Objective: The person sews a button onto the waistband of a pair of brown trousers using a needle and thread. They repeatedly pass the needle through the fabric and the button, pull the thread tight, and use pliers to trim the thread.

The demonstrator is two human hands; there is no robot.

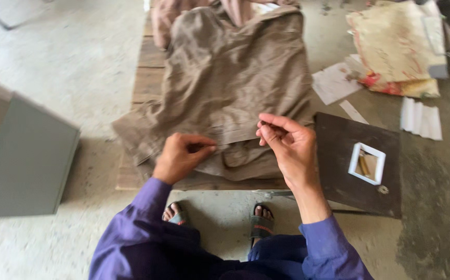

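Concrete floor, brown garment [230,88] on wooden pallet [147,78], both hands' fingers pinched closed at its hem, white rectangular frame [367,164] on dark board [362,171]

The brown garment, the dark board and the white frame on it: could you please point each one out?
brown garment [235,78], head view, middle of the cloth.
dark board [339,150], head view, bare left part.
white frame [353,159], head view, left edge.

A rough workshop: bare concrete floor [80,52], a wooden pallet [147,78] beyond the hands serving as workbench, paper scraps [333,83] and a dark board [359,155] to their right.
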